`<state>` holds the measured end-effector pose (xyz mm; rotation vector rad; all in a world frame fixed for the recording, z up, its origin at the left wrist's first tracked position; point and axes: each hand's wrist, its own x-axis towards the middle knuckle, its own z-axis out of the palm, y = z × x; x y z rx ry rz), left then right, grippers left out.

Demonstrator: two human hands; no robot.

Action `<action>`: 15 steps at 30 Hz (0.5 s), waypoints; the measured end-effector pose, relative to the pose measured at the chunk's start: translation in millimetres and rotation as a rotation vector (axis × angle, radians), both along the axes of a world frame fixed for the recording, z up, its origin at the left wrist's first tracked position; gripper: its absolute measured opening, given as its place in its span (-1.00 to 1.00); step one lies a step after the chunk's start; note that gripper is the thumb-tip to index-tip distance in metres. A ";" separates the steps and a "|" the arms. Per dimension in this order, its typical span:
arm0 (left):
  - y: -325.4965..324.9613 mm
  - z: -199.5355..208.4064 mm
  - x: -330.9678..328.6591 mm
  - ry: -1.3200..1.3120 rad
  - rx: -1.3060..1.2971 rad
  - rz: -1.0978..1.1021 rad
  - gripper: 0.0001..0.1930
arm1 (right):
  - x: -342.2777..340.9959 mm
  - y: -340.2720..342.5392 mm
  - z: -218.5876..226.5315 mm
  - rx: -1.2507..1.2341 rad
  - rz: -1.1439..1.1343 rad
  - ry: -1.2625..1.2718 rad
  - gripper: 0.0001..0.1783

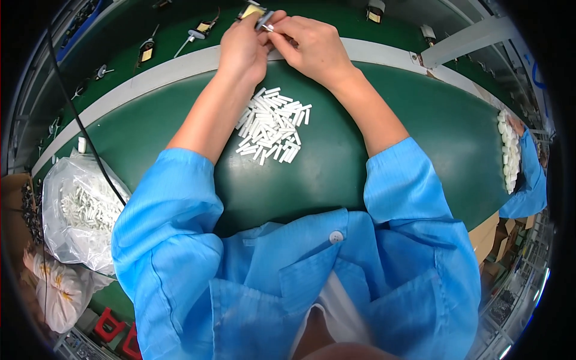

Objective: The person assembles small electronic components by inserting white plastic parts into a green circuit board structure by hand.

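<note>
Beyond the pale rail, my left hand [241, 51] is closed around a small electrical part [252, 11] with a yellow wrapped block and a grey disc. My right hand [315, 49] meets it from the right, thumb and forefinger pinched on a small white tube [269, 27] at the disc. Fingers partly hide where tube and part meet. Nearer to me, between my forearms, a loose pile of short white tubes [273, 126] lies on the green tabletop [324, 174].
Similar parts [200, 31] lie spread on the green strip behind the pale rail [384, 54]. At left sits a clear plastic bag [84, 210] of white tubes, with a black cable [75, 114] crossing before it. A co-worker's blue sleeve [528, 180] is at far right, by white pieces [509, 153].
</note>
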<state>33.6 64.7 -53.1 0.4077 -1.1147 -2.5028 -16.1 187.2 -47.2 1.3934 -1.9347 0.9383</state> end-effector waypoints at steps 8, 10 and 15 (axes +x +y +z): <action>14.2 1.2 -32.6 -0.099 -0.006 -0.018 -0.78 | -11.4 12.5 1.4 0.038 -0.158 -0.067 -0.89; 22.3 5.9 -31.9 -0.069 -0.178 0.023 -0.80 | -13.8 22.0 5.1 -0.074 -0.021 -0.085 -0.76; -19.4 36.7 -81.4 -0.259 -1.379 -0.236 -0.73 | -15.8 23.0 25.8 0.256 -0.216 -0.256 -0.84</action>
